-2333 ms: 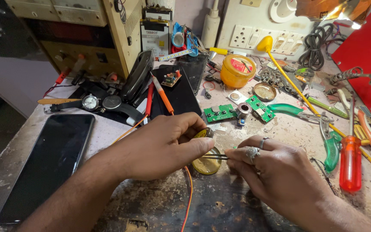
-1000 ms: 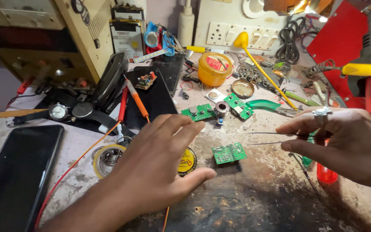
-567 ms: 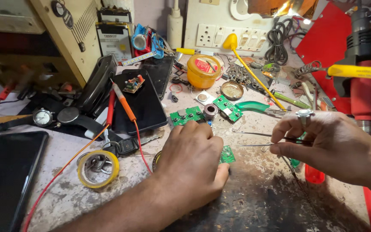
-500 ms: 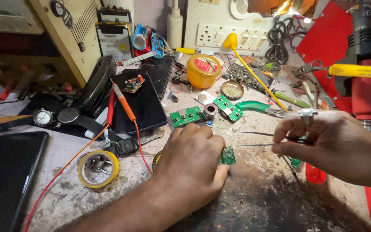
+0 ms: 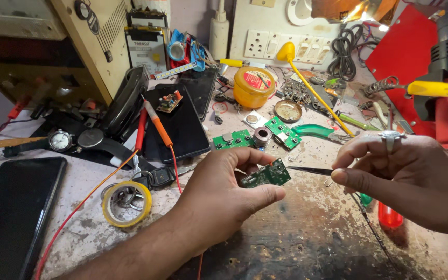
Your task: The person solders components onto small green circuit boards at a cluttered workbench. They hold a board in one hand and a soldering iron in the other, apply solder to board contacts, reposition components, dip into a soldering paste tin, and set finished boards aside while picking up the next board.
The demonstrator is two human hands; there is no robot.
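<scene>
Yellow tape roll (image 5: 126, 203), black phone (image 5: 11, 212)

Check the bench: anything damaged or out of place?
Nothing looks broken. The bench top is scorched dark beneath the hands. The left hand holds a small green circuit board off the surface; the right hand points tweezers at it.

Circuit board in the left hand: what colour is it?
Green, with small dark parts on it. The circuit board shows best in the head view, pinched in the left hand.
</scene>
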